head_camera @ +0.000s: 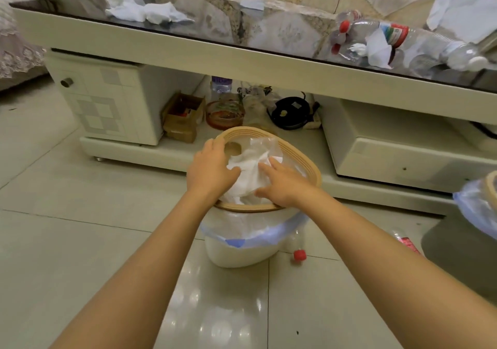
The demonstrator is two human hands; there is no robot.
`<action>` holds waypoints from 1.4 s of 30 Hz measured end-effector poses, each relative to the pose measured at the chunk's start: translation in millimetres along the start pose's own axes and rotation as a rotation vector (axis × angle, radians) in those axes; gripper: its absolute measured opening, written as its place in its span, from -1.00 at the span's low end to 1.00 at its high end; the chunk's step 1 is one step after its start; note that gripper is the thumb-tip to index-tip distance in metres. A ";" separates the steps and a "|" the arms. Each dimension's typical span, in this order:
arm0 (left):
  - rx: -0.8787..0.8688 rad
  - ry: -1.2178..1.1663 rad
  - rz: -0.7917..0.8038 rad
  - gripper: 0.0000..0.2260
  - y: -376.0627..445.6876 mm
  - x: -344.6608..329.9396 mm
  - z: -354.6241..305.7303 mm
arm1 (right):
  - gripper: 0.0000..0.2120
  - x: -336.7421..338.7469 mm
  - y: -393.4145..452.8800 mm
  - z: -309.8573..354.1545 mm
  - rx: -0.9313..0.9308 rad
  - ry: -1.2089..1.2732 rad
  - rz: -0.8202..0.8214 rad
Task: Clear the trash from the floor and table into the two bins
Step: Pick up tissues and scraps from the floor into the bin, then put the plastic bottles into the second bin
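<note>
A white bin [242,249] with a tan rim and a clear bag stands on the floor under the table edge. White tissue paper [248,172] lies in its mouth. My left hand [209,169] and my right hand [282,183] rest on that paper from either side, fingers spread and pressing it. A second bin [481,206] with a blue-edged bag shows at the right edge. More crumpled tissues [142,7] lie on the table's left. Clear plastic bottles [376,35] with red caps and tissue [377,48] lie on its right. A bottle [297,249] with a red cap lies on the floor by the bin.
The low table [188,44] has a glossy dark top and a shelf below holding a cardboard box [183,117], a glass ashtray [224,114] and a black round device [291,112]. Another flattened bottle [404,241] lies on the tiled floor at the right.
</note>
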State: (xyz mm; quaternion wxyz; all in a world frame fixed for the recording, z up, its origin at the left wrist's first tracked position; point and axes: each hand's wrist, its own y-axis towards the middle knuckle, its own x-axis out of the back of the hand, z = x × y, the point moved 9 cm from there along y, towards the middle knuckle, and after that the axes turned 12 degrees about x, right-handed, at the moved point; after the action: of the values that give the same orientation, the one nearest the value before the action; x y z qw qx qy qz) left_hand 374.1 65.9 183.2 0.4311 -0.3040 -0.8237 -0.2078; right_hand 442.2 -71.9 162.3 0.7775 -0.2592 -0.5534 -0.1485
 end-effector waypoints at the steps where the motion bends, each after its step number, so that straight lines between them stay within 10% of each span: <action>1: -0.014 -0.012 0.013 -0.45 -1.5 -7.9 -13.0 | -0.33 0.8 -5.0 -13.4 -0.021 -0.011 0.016; 13: -0.178 -0.023 0.128 -0.69 -55.0 -97.6 -170.9 | -0.45 -30.3 -88.3 -180.5 -0.336 0.062 0.279; 22: -0.199 0.053 0.140 -0.60 -51.8 -116.8 -191.6 | -0.78 53.2 -153.5 -207.0 -0.272 0.077 -0.548; 29: -0.164 0.052 0.108 -0.47 -45.6 -101.1 -177.3 | -0.87 52.9 -216.2 -234.8 -0.180 0.757 -1.000; 36: -0.136 0.080 0.022 -0.48 -30.2 -79.3 -158.0 | -0.91 29.2 -219.5 -248.0 -0.123 0.816 -0.981; 42: -0.168 0.108 -0.148 -0.71 -35.9 -71.1 -166.5 | -0.91 -5.1 -225.5 -295.4 -0.247 0.538 -0.521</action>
State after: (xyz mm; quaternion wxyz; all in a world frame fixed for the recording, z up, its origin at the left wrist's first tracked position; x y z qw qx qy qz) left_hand 478.4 -83.8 211.0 0.4314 -0.2659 -0.7990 -0.3236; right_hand 555.2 -425.0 136.5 0.7940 -0.1535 -0.3551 -0.4689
